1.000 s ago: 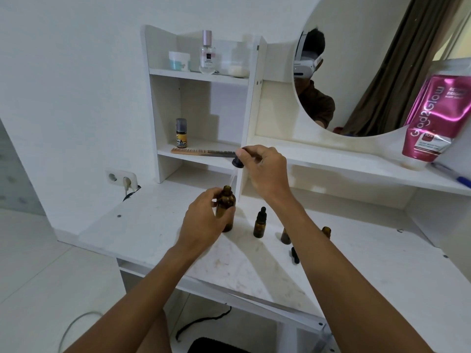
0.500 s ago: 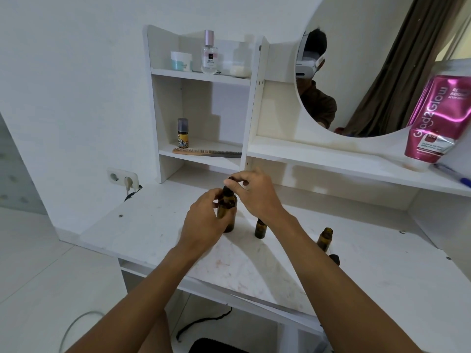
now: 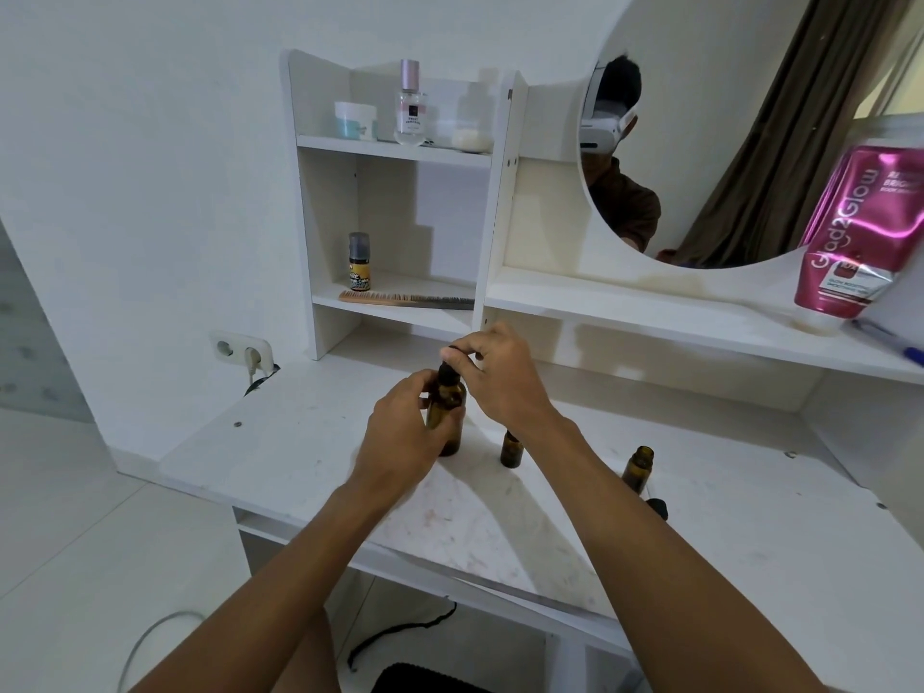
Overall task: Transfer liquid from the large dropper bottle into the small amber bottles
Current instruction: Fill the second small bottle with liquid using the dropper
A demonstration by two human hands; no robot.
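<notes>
The large amber dropper bottle [image 3: 451,426] stands upright on the white desk [image 3: 260,452]. My left hand [image 3: 406,432] wraps around its body. My right hand [image 3: 500,375] pinches the black dropper cap [image 3: 448,368], which sits on the bottle's neck. One small amber bottle [image 3: 511,450] stands just right of the large one, its top hidden behind my right wrist. A second small amber bottle [image 3: 638,468] stands open farther right. A small black cap [image 3: 657,507] lies on the desk in front of it, partly behind my forearm.
A white shelf unit [image 3: 395,147] behind holds a jar, a perfume bottle, a small yellow-labelled bottle and a comb. A round mirror [image 3: 725,127] and a pink tube [image 3: 860,232] are at the right. A wall socket [image 3: 242,350] sits at the left.
My right hand has lowered the dropper from above down into the large bottle, and the cap now sits on its neck. My left hand has stayed on the bottle.
</notes>
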